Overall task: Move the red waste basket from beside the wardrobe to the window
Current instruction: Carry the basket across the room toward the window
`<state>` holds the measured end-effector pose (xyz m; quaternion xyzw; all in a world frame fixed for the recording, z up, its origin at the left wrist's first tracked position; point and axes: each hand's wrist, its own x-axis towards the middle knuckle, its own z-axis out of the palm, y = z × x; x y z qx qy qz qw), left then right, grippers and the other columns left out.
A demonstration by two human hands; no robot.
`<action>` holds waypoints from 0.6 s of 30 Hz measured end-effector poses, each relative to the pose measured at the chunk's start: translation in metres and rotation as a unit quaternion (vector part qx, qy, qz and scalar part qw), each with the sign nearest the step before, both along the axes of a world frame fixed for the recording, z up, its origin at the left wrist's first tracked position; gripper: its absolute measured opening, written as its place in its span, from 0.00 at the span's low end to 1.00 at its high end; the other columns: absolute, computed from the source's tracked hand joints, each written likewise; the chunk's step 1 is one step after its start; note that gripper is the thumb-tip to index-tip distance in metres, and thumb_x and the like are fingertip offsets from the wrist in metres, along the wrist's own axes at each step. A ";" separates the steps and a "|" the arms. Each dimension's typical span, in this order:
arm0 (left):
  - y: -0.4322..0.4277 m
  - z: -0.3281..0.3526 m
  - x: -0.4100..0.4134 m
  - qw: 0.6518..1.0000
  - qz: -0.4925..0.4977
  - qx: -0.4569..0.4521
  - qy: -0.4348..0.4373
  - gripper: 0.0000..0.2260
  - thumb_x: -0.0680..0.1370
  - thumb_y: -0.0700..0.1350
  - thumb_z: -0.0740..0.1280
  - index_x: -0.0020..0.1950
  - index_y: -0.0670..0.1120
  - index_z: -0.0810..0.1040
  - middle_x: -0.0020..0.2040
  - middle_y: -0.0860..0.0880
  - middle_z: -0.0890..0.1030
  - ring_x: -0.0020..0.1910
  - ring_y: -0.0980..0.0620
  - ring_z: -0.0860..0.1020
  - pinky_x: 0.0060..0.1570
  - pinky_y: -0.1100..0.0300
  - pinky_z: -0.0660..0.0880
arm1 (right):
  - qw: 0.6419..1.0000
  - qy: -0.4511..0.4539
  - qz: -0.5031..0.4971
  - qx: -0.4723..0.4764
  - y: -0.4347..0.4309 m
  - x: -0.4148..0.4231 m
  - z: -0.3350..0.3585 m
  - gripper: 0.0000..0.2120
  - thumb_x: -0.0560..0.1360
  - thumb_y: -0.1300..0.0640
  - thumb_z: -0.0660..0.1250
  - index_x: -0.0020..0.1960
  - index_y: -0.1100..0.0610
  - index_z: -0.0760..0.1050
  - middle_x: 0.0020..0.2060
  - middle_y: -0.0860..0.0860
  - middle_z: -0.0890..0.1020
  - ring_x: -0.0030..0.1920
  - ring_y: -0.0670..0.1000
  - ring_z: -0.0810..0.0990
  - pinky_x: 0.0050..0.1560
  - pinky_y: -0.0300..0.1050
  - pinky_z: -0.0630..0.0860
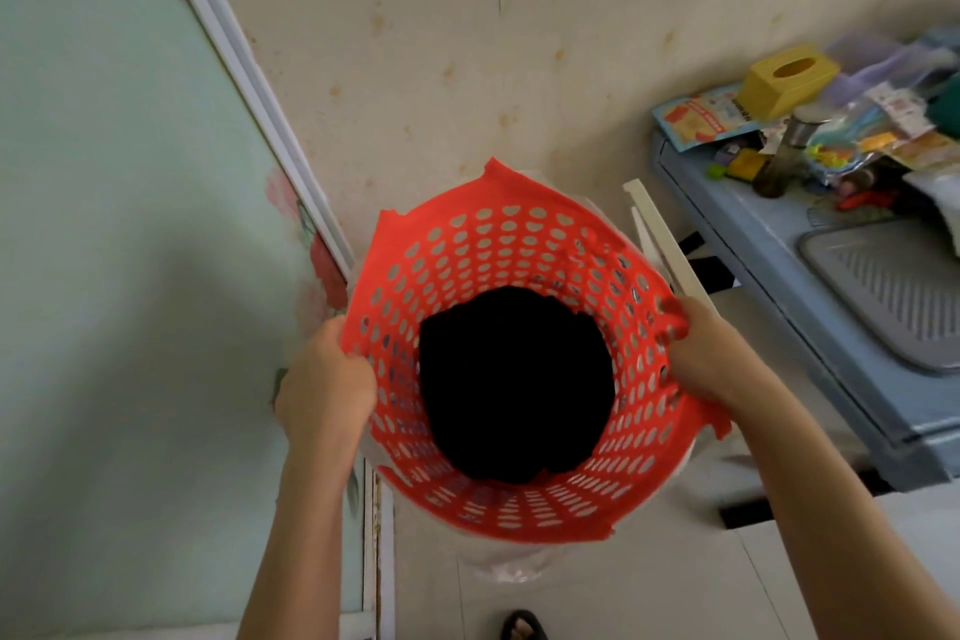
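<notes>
At six o'clock, nearest the camera, a sandalled foot (pixel 523 625) shows on the pale floor (pixel 597 598). Both bare forearms rise from the bottom edge toward the middle of the view. The left hand (pixel 326 382) grips the red waste basket (pixel 511 244) at its nine o'clock rim, its fingers (pixel 358 369) curled closed over the edge and into the inside wall. The right hand (pixel 709 351) holds the rim at three o'clock, fingers (pixel 670 322) hooked shut over the perforated plastic.

The basket sits in the centre of the view, seen from straight above, its round mouth open toward the camera. Its rim is torn and jagged in several places. A black mass (pixel 514 385) fills the bottom. Whether the basket rests on the floor or is lifted cannot be told.

Just beside the basket at nine o'clock stands a pale green panel (pixel 104 224) with a white frame and a flower print. At three o'clock is a blue counter (pixel 769 265) carrying a grey tray (pixel 893 286). Farther out, at two o'clock, the counter holds a yellow tissue box (pixel 787 78), a dark bottle (pixel 782 156) and a heap of packets (pixel 883 120). Beyond the basket, at twelve o'clock, a beige patterned wall (pixel 467 42) fills the far view.
</notes>
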<state>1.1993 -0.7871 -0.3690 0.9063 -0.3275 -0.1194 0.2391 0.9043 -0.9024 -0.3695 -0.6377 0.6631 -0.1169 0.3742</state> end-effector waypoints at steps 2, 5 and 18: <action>0.012 0.005 -0.012 1.000 -0.002 -0.011 0.011 0.15 0.78 0.45 0.60 0.64 0.56 0.75 0.56 0.46 0.83 0.54 0.39 0.81 0.54 0.48 0.75 | 1.000 0.003 0.000 -0.009 0.014 -0.013 0.005 0.20 0.76 0.59 0.63 0.67 0.56 0.67 0.35 0.47 0.73 0.35 0.53 0.81 0.41 0.55 0.80; 0.037 0.014 -0.034 1.000 -0.008 -0.025 0.000 0.17 0.77 0.44 0.60 0.64 0.54 0.76 0.58 0.45 0.83 0.55 0.38 0.80 0.55 0.48 0.75 | 1.000 -0.005 -0.004 -0.022 0.040 -0.034 0.009 0.19 0.76 0.61 0.63 0.67 0.57 0.68 0.34 0.47 0.73 0.34 0.54 0.81 0.34 0.50 0.78; 0.147 0.034 -0.142 0.995 -0.076 -0.050 -0.043 0.14 0.78 0.42 0.62 0.60 0.51 0.80 0.50 0.46 0.83 0.43 0.43 0.76 0.43 0.54 0.69 | 0.998 -0.015 -0.043 -0.033 0.189 -0.150 0.021 0.23 0.76 0.58 0.62 0.70 0.58 0.65 0.53 0.59 0.77 0.35 0.48 0.71 0.43 0.47 0.70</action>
